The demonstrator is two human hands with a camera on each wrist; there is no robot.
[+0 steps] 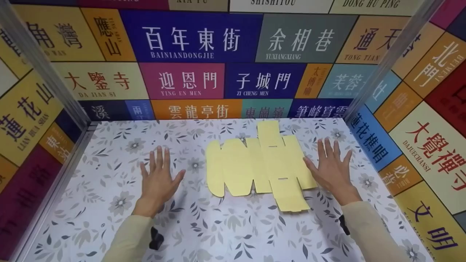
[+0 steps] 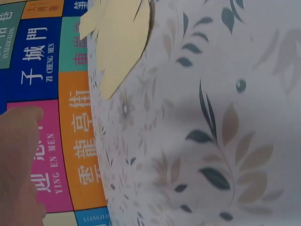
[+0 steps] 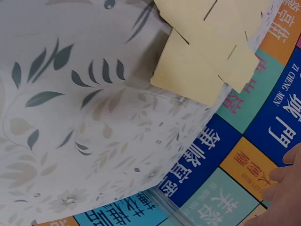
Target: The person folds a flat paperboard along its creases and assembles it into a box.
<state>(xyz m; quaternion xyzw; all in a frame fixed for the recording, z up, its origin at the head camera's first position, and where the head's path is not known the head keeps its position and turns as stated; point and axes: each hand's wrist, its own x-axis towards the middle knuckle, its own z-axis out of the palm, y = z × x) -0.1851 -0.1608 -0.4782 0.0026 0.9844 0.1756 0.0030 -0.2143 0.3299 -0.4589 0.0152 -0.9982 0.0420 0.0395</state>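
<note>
A pale yellow die-cut cardboard box blank (image 1: 236,167) lies unfolded on the table, with flaps, notches and two short slits. To its left, my left hand (image 1: 157,182) is spread palm down, fingers straight, holding nothing. On the other side my right hand (image 1: 333,171) is also spread with straight fingers, its thumb overlapping the blank's right edge in the head view. The left wrist view shows the blank's rounded end (image 2: 122,42) and part of the left hand (image 2: 19,165). In the right wrist view, the blank's side flap (image 3: 186,70) appears, with right fingers (image 3: 282,188) at the corner.
A white tabletop (image 1: 204,233) with a leaf and flower print lies under everything. Panels with coloured blocks of Chinese lettering (image 1: 182,80) stand at the back and both sides. Clear corner strips (image 1: 393,47) join the panels.
</note>
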